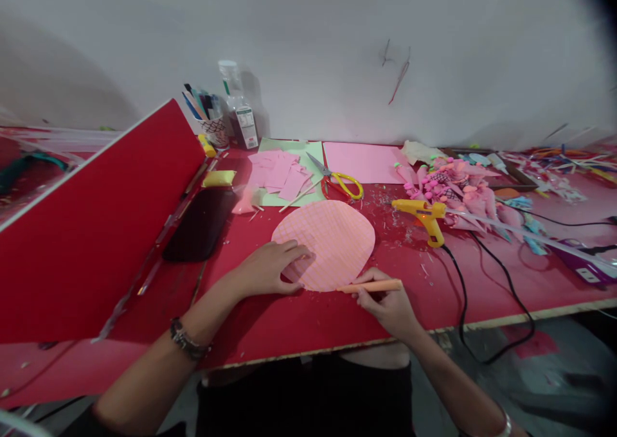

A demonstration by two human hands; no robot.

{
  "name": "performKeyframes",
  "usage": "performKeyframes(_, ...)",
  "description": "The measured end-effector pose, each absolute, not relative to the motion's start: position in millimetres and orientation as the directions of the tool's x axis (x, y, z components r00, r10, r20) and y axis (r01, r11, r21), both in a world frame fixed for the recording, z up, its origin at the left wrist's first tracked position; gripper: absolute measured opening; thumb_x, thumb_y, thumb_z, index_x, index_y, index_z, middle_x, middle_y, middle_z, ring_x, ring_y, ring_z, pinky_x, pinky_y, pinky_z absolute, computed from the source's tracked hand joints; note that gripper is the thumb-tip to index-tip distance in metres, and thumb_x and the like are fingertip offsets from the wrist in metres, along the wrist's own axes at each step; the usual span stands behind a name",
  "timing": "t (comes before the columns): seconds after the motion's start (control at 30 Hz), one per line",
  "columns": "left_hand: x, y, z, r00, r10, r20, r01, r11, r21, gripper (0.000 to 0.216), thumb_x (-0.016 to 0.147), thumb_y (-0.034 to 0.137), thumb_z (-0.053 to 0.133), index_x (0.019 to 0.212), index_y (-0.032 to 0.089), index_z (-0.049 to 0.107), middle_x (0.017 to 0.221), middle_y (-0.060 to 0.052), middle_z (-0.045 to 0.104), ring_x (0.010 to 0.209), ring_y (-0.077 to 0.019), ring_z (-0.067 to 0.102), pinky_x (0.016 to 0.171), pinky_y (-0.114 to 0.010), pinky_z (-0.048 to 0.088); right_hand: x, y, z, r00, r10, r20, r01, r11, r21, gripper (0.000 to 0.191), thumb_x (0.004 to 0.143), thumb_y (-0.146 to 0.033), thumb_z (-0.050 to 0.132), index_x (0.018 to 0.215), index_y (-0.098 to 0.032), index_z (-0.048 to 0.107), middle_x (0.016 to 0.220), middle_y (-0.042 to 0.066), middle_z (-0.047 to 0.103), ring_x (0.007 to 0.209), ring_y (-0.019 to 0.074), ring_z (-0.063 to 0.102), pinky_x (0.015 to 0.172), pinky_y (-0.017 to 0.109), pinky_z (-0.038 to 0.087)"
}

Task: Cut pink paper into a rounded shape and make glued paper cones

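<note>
A labelled bottle (243,121) beside a patterned cup (215,132) of pens (208,105), near the wall (308,51)

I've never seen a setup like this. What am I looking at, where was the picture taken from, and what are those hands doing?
There is no robot here, just a person's two bare hands. The single picture comes from a camera worn on the person's head, looking forward and down, so you see roughly what they see.

The left hand rests with its fingers spread on a round, pinkish-orange disc. The right hand grips an orange pen, its tip at the disc's near edge.

On the red table, beyond the disc, are scissors and cut pink pieces. To the right are a yellow glue gun and a pile of pink cone shapes.
</note>
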State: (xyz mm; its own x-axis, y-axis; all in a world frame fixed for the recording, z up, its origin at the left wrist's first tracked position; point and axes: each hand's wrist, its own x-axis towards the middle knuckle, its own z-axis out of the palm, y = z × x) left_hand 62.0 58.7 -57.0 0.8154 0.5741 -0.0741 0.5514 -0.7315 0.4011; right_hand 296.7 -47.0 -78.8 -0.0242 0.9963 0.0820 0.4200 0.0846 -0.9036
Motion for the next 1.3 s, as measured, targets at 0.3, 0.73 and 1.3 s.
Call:
performKeyframes(0.3,62,58,-57,0.813,0.577,-0.071,0.554,-0.732,0.397,0.053,0.072,0.042,0.053,0.12,0.022,0.041,0.109,-0.006,0.053,0.093,-0.0234,0.053,0.078,-0.033,0.038,297,-46,-80,0.001,0.996,0.092,0.449,0.082,-0.89,0.007,0.074,-0.021,0.053,0.073,-0.016,0.059,0.063,0.002,0.061,0.058,0.0135,0.057,0.053,0.023,0.044)
performKeyframes(0.73,62,58,-58,0.814,0.577,-0.063,0.552,-0.736,0.391,0.053,0.072,0.042,0.053,0.119,0.022,0.041,0.108,-0.007,0.054,0.091,-0.0232,0.053,0.076,-0.033,0.039,320,-38,-81,0.162,0.975,0.15,0.502,0.049,-0.863,0.012,0.076,-0.027,0.053,0.076,-0.016,0.058,0.063,0.003,0.062,0.057,0.0147,0.058,0.052,0.024,0.046)
performKeyframes(1.3,61,59,-55,0.81,0.585,-0.051,0.55,-0.727,0.411,0.054,0.07,0.043,0.055,0.119,0.022,0.043,0.102,-0.006,0.055,0.093,-0.0228,0.053,0.077,-0.032,0.039,338,-32,-89,0.41,0.877,0.251,0.394,0.078,-0.916,0.018,0.078,-0.034,0.053,0.081,-0.016,0.053,0.063,0.002,0.06,0.052,0.0133,0.057,0.05,0.026,0.049)
